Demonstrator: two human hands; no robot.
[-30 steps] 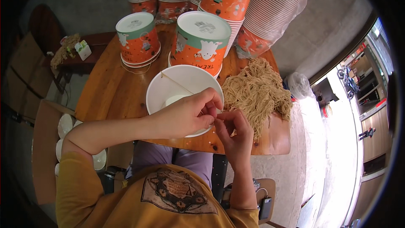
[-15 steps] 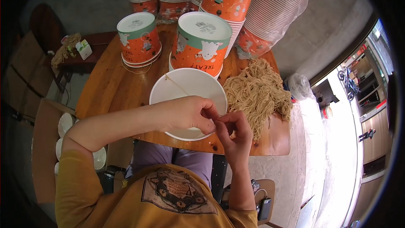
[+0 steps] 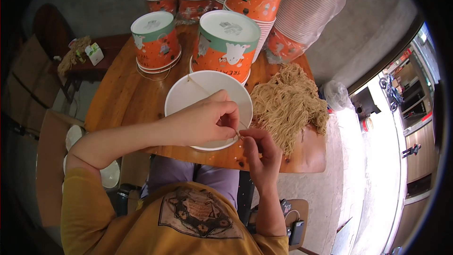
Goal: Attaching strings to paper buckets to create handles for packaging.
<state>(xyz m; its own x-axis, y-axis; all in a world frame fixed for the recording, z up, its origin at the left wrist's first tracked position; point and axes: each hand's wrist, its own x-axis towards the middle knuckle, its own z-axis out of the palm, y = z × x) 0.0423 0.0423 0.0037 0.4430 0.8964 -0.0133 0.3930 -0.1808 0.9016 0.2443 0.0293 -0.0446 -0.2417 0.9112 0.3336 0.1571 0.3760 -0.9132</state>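
A paper bucket [image 3: 181, 101] lies with its white inside facing me at the table's near edge. A thin tan cord [image 3: 199, 86] comes through its upper left wall and runs across the inside, passing behind my left hand. My left hand [image 3: 207, 120] reaches across the bucket's mouth, fingers pinched on the cord near the right rim. Just right of the rim, my right hand [image 3: 262, 151] pinches the cord's end between thumb and forefinger. The fingertips of both hands nearly meet, and a small bit of cord shows between them.
A heap of tan cords [image 3: 290, 106] lies right of the bucket on the wooden table [image 3: 118, 99]. Upside-down orange buckets [image 3: 222, 54] stand behind, with a smaller corded one [image 3: 155, 45] at left. Bagged bucket stacks [image 3: 306, 9] line the back. A carton [image 3: 54, 170] holds more buckets at lower left.
My left hand has lifted slightly away from the right fingertips, and a piece of cord now shows between them. The bucket has shifted a little up and left.
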